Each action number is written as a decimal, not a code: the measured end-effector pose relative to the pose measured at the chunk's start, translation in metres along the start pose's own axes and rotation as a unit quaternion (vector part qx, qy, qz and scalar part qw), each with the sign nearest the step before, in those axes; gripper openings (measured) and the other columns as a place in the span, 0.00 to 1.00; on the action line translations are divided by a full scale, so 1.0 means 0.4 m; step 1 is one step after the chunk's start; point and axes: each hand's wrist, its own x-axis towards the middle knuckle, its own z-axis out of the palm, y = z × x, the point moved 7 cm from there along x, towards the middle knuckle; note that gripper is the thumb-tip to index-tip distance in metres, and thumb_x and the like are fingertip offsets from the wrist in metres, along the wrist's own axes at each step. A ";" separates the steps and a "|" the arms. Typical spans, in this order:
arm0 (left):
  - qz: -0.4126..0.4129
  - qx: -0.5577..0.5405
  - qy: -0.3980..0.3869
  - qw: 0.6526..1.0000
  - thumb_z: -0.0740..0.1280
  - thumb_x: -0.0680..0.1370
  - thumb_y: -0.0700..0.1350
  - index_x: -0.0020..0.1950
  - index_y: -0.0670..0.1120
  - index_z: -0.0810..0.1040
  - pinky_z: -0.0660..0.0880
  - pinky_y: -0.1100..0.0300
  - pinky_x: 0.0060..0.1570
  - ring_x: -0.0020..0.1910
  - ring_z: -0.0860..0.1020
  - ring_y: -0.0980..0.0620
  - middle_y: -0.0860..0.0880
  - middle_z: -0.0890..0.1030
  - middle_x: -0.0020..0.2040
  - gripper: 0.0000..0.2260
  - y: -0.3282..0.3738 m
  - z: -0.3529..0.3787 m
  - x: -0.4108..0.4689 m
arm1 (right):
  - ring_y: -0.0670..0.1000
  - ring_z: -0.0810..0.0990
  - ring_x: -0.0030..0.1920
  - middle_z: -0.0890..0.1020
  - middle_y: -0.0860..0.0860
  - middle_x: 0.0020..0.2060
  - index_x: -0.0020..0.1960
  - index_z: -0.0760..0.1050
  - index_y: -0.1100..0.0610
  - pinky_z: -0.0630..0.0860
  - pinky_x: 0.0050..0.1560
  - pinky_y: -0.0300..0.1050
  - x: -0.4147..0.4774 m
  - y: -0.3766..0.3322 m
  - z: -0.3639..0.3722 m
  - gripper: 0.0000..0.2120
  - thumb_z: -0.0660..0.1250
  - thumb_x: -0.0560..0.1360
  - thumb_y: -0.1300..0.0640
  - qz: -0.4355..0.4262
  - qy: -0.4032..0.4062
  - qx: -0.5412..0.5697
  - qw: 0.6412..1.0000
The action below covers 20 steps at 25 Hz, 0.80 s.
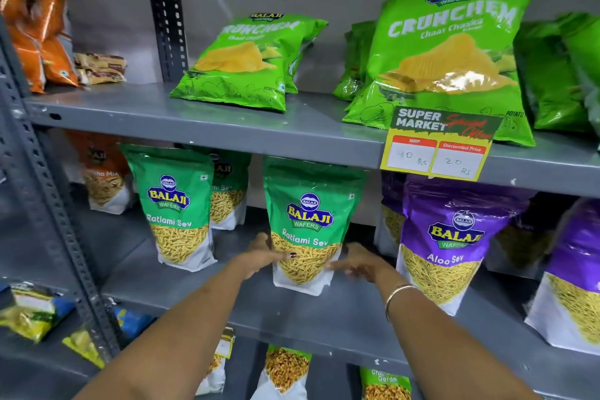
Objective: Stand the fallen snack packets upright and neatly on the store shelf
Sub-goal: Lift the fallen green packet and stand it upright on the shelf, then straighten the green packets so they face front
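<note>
A green Ratlami Sev packet (308, 221) stands upright at the middle of the grey middle shelf (341, 312). My left hand (263, 256) presses its lower left side, thumb across the front. My right hand (358, 265) touches its lower right edge with fingers spread, a gold bangle on that wrist. A second green Ratlami Sev packet (175, 208) stands upright to the left, with a third one (227, 191) behind it. On the top shelf a green Crunchem bag (250, 62) leans back, and a bigger Crunchem bag (448, 55) stands to its right.
Purple Aloo Sev packets (448, 237) stand right of my hands. An orange packet (100, 172) sits far left. A price card (438, 146) hangs from the top shelf's edge. Slotted grey uprights (48, 204) frame the left side. More packets lie on the lower shelf (285, 370).
</note>
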 end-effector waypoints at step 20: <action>0.062 -0.058 0.081 0.993 0.71 0.68 0.30 0.59 0.39 0.70 0.71 0.59 0.47 0.52 0.73 0.51 0.42 0.77 0.56 0.21 -0.327 -0.595 0.096 | 0.55 0.73 0.64 0.75 0.56 0.63 0.69 0.62 0.63 0.73 0.60 0.45 0.067 -0.460 0.628 0.33 0.71 0.68 0.71 -0.073 0.052 0.192 0.977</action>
